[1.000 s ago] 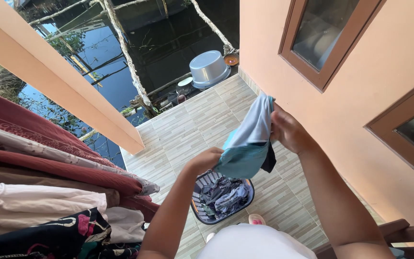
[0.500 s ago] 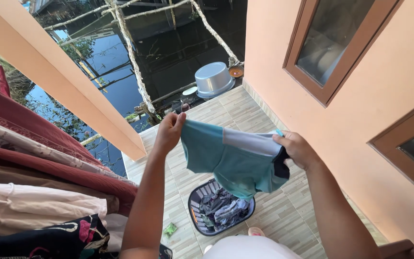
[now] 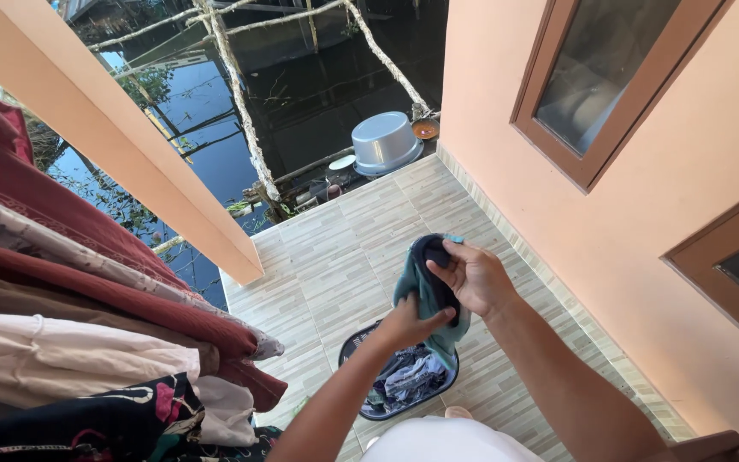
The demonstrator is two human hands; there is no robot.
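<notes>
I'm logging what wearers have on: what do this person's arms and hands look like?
Both forearms are bare, with no sleeves in view. The left hand and right hand carry no gloves, and no watch or bracelet shows at the wrists.

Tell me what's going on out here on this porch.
A person stands on a tiled porch and holds a teal and dark garment bunched between both hands, the left hand below and the right hand above. Under it on the floor sits a dark laundry basket with more clothes inside. To the left, several cloths hang draped side by side. At the far edge of the porch stands an upturned metal basin, with water beyond.
</notes>
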